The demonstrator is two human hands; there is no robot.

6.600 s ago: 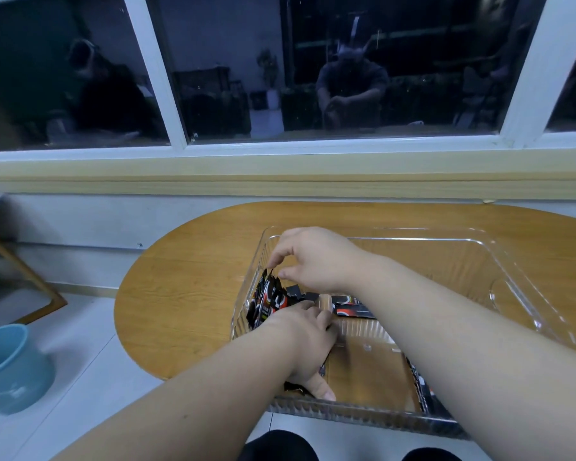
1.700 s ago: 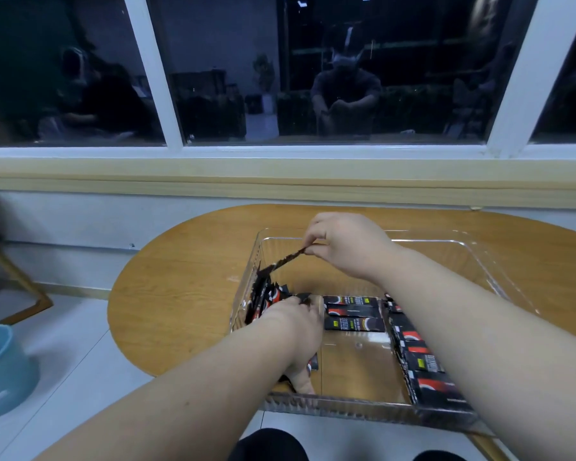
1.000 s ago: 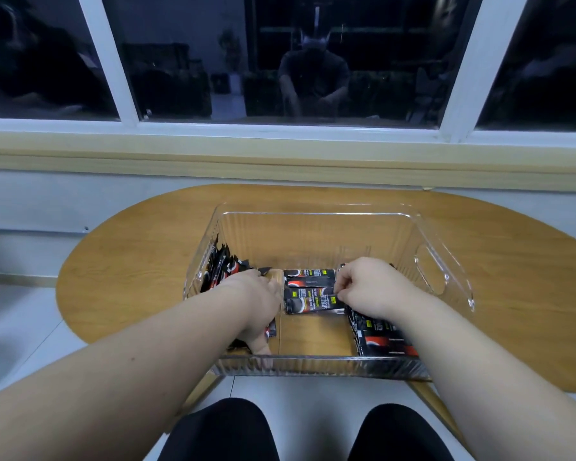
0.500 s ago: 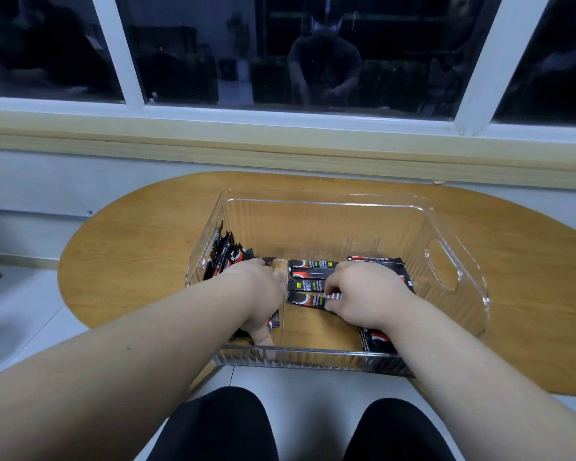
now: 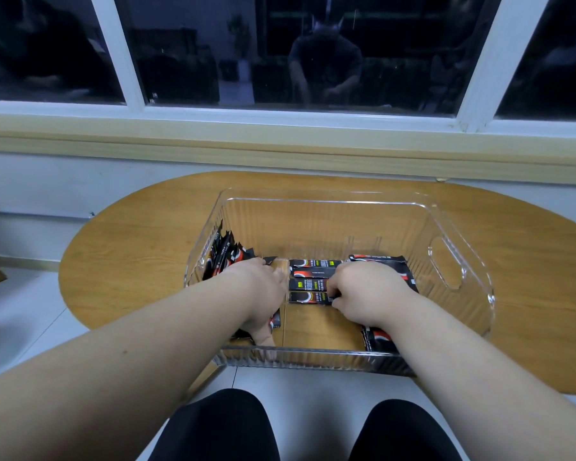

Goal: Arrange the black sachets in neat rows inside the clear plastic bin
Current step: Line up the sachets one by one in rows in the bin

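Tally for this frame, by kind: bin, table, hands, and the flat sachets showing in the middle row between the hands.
Bin: 1
Table: 1
Hands: 2, left hand and right hand
Middle-row sachets: 4
Total: 8
Left-wall bunch and right column are too hidden to count.

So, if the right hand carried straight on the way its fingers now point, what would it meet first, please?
The flat sachets in the middle row; the right hand's fingers seem to pinch the nearest one's end. Beyond lies the left hand.
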